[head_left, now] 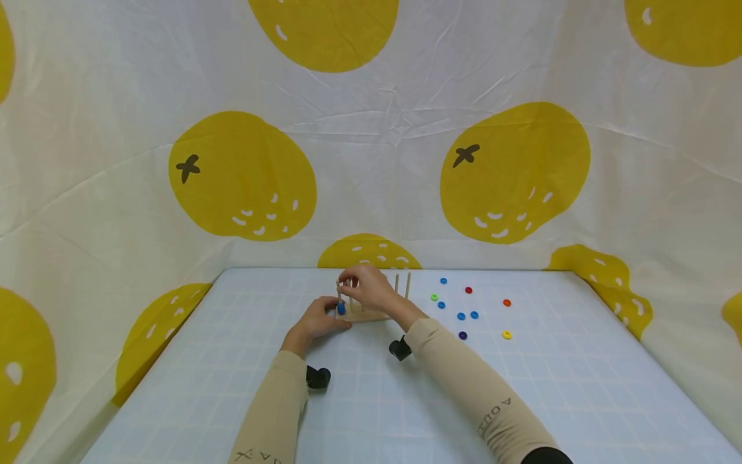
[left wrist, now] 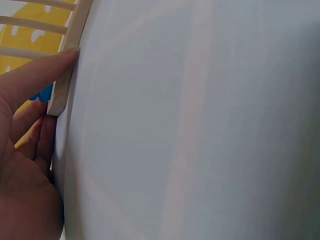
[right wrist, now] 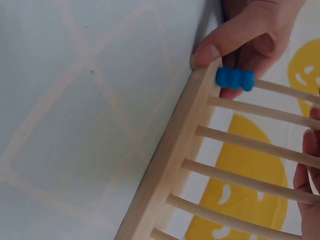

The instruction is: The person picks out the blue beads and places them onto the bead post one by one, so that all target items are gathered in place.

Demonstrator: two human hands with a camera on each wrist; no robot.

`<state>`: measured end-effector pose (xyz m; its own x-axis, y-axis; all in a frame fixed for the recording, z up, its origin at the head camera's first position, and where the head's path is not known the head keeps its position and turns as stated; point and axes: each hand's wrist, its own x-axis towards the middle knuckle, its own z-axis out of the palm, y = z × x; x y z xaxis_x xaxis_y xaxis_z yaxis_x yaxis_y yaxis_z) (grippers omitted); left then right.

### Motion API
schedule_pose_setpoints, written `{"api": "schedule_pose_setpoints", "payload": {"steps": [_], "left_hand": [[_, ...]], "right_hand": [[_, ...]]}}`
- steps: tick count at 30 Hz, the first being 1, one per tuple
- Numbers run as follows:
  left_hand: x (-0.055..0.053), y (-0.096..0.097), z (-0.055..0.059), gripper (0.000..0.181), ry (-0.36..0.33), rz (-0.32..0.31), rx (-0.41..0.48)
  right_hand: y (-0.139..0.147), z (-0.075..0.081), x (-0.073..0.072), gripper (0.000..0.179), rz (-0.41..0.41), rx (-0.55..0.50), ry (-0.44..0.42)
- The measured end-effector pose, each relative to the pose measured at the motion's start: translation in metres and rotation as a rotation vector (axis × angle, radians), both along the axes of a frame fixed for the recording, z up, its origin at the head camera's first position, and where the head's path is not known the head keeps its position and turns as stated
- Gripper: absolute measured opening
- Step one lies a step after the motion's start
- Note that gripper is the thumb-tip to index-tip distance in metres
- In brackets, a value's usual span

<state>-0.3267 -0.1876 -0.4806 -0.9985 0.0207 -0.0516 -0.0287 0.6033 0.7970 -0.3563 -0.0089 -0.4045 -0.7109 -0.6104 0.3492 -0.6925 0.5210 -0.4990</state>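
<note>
A wooden peg stand (head_left: 365,316) with a row of upright pegs stands towards the back of the table. My left hand (head_left: 319,318) grips its left end, with the thumb (left wrist: 62,61) on the front of the base and the other fingers behind. Three blue ring beads (right wrist: 235,79) are stacked at the bottom of the leftmost peg. Above them, my right hand (head_left: 371,288) is at the top of that peg, fingers bent, thumb and forefinger close to the tip. Whether a bead is between those fingertips is hidden.
Loose ring beads lie scattered right of the stand: several blue ones (head_left: 461,316), a green (head_left: 434,298), a red (head_left: 468,290), an orange (head_left: 507,302), a yellow (head_left: 507,335) and a dark purple (head_left: 462,335). A patterned cloth (head_left: 371,161) hangs behind the table.
</note>
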Motion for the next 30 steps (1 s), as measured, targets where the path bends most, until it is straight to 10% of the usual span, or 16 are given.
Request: {"api": "schedule_pose_setpoints", "payload": {"steps": [30], "left_hand": [[0.0,0.002,0.0,0.064,-0.007,0.005,0.003]], "right_hand": [[0.067,0.033,0.033,0.028,0.048,-0.065,-0.008]]}}
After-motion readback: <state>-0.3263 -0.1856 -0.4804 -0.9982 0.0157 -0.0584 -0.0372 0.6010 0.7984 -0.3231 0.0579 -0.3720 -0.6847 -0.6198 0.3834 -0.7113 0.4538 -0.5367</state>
